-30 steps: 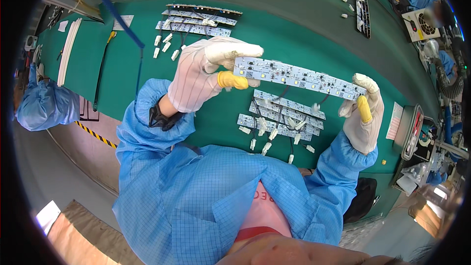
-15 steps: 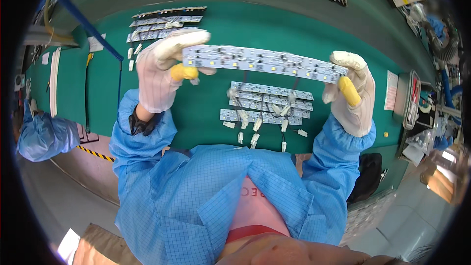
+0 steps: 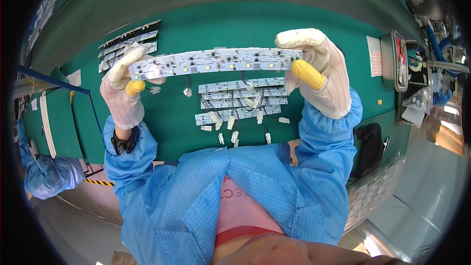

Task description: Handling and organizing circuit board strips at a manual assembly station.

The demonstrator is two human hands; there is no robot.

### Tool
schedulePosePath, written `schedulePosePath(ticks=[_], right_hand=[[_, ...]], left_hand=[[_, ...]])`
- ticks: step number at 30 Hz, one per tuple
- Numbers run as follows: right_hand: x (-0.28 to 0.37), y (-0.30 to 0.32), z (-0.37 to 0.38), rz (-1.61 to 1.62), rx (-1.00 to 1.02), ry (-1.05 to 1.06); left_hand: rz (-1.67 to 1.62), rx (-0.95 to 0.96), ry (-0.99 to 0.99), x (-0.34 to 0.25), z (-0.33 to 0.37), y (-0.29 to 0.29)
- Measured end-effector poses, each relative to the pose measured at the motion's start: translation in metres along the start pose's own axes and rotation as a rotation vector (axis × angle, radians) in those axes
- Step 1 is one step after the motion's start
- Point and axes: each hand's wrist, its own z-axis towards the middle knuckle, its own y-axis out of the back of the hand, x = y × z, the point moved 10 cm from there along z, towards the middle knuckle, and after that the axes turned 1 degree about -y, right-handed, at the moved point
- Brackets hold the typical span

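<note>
A long white LED circuit board is held level above the table between my two gloved hands. My left hand pinches its left end, with a yellow cover on the thumb. At the right end, my right hand grips between its fingers and a yellow-covered thumb. White connectors dangle on dark wires below the board. Beneath it, several similar boards lie in rows on the green mat, their wired plugs toward me. More boards lie beyond my left hand, which partly hides them.
On the right are a sheet with red marks, a metal-rimmed tray and a small yellow piece. A black bag or cloth is by my right elbow. Another person's blue sleeve shows at far left.
The board's tilt has changed: its left end is lower and its right end higher than before. Both hands still hold it. The whole view has shifted a little.
</note>
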Motion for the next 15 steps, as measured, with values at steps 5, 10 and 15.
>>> schedulePosePath(ticks=[5, 10, 15], right_hand=[[0.004, -0.006, -0.001, 0.025, 0.074, 0.055], [0.004, -0.01, -0.003, 0.199, 0.123, -0.015], [0.006, -0.012, -0.004, 0.228, 0.159, -0.019]], left_hand=[[-0.045, -0.063, -0.029, 0.005, 0.002, 0.005], [0.266, -0.072, -0.061, -0.002, 0.009, -0.001], [0.59, 0.054, -0.023, -0.017, 0.016, -0.016]])
